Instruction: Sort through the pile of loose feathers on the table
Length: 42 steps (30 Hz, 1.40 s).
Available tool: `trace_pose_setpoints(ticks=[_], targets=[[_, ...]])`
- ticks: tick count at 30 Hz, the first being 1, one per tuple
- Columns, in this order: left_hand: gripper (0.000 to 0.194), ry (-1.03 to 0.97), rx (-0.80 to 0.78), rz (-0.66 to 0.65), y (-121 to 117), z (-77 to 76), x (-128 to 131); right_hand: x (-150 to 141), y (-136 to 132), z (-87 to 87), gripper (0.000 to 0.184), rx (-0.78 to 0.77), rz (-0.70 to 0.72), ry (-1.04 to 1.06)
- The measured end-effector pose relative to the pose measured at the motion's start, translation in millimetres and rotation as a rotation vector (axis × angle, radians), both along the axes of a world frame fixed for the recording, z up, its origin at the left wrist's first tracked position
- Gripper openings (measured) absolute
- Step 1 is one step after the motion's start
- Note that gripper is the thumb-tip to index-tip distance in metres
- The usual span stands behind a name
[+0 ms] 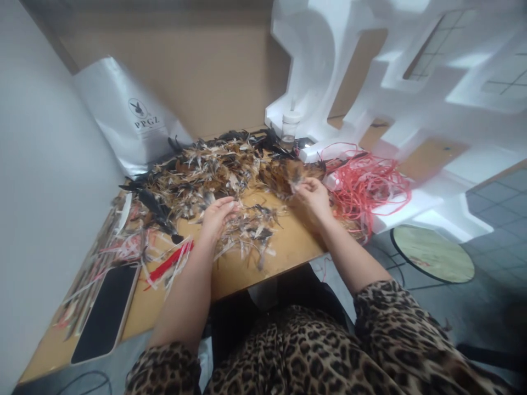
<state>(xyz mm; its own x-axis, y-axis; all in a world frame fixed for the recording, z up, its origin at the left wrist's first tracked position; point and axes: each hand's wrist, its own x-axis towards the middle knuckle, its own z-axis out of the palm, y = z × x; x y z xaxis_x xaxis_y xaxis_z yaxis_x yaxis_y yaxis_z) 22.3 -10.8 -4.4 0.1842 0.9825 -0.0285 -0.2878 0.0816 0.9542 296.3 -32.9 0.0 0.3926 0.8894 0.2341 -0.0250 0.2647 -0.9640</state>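
Over the yellow table, both hands are working among loose feathers. At the right, the right hand is pinching a tuft of brown feathers, thumb and fingertips seeming to close on its pale base. To the left, the left hand is hovering by a small scatter of feathers, its fingertips drawn near each other; blur is hiding whether anything is sitting between them. On the far side, a big feather pile is spreading across the table, while red string is lying in a tangle to the right and a phone is resting near left. The step in hand looks like picking over and gathering feathers by their stems. The next move is probably calling for a light, steady pinch, keeping the stems lined up without crushing the soft ends.
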Motion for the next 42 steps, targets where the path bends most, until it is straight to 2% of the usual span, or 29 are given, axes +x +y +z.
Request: trace_pose_setpoints(ticks=[3,6,11,15,18,24,28,31,35,42], targets=[[0.037,0.036,0.015,-0.020,-0.2,-2.7,1.3,40.7,7.7,-11.5,0.028,-0.002,-0.179,-0.156],[0.037,0.086,0.039,-0.021,-0.6,-4.2,2.7,60.5,17.4,-20.8,0.025,-0.088,-0.268,-0.409],[0.038,0.095,0.047,0.039,1.8,-4.0,-0.6,63.7,25.5,-24.0,0.019,-0.298,-0.250,-0.866],[0.035,0.049,0.039,0.089,6.1,-3.1,-6.6,61.2,28.9,-19.0,0.020,-0.391,-0.219,-1.095],[0.033,0.007,0.035,0.121,8.3,-3.8,-10.1,61.3,29.5,-14.6,0.021,-0.408,-0.206,-1.151],[0.033,-0.027,0.037,0.165,10.9,-6.4,-14.2,59.3,20.2,-8.1,0.027,-0.317,-0.171,-1.034],[0.033,-0.038,0.028,0.177,13.2,-8.1,-16.2,41.5,7.3,-4.1,0.050,-0.229,-0.291,-1.123],[0.033,-0.039,0.023,0.173,14.4,-9.3,-17.1,20.8,2.1,-4.1,0.073,-0.195,-0.315,-1.243],[0.031,-0.023,0.022,0.170,14.7,-10.3,-17.5,-0.6,13.3,-8.7,0.084,-0.280,-0.229,-1.353],[0.033,-0.036,0.013,0.150,14.6,-9.2,-18.0,-2.6,57.2,-18.1,0.078,-0.528,-0.092,-1.383]])
